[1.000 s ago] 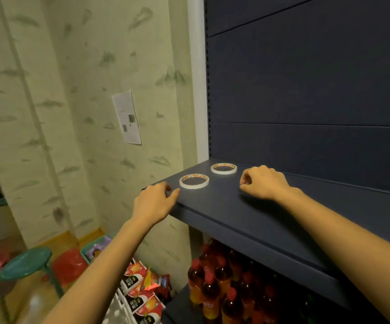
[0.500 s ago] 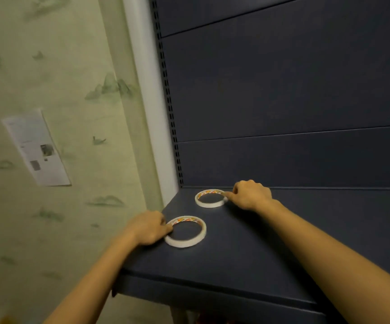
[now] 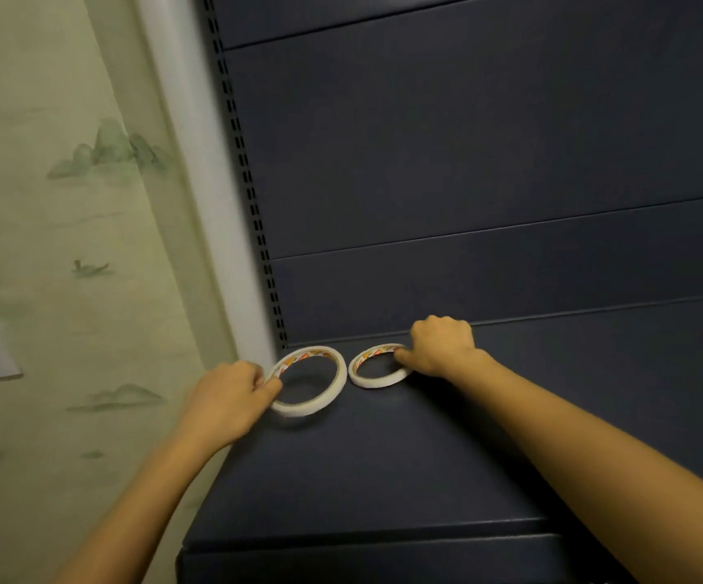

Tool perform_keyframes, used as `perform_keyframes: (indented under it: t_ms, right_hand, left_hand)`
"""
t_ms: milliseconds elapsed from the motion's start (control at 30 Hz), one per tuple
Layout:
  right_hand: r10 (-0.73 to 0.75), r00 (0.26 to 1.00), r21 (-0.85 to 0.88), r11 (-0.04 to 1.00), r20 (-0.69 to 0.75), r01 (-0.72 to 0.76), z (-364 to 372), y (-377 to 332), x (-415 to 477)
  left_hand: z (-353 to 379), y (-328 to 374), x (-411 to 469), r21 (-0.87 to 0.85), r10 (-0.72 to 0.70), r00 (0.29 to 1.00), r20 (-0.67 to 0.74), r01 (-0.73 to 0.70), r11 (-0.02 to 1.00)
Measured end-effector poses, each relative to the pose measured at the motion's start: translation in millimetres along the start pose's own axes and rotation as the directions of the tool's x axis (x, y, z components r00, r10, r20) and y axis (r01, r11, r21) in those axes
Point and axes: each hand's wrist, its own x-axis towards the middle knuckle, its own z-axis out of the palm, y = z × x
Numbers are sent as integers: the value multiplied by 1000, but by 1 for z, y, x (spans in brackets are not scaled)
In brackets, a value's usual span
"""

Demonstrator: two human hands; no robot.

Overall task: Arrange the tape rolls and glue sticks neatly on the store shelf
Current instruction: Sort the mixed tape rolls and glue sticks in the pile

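Observation:
Two white tape rolls are on the dark blue shelf [image 3: 383,478], near its back left corner. My left hand [image 3: 227,400] grips the left tape roll [image 3: 332,398] at its left rim and holds it tilted, its far edge raised off the shelf. The right tape roll [image 3: 368,379] lies flat beside it. My right hand [image 3: 440,345] pinches its right rim with closed fingers. The two rolls are almost touching. No glue sticks are in view.
The shelf's dark back panel [image 3: 467,162] rises right behind the rolls. A slotted upright [image 3: 252,204] and a white post [image 3: 198,183] stand at the left, with a patterned wall [image 3: 67,246] beyond. The shelf extends to the right and toward me.
The view has moved closer to the shelf. My left hand has brought its roll back toward the corner and tilted it up next to the right roll. My right hand still holds the right roll.

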Motion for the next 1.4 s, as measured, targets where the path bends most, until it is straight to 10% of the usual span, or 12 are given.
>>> perform_keyframes:
  t_ms: [567, 1400]
  right_hand:
    - [472, 834, -32, 865, -285, -501, -85, 346, -230]
    - [669, 626, -60, 662, -401, -747, -135, 769, -470]
  left_hand:
    - [48, 352, -3, -138, 502, 865, -13, -498, 856]
    - [111, 853, -119, -291, 733, 680, -32, -708, 644]
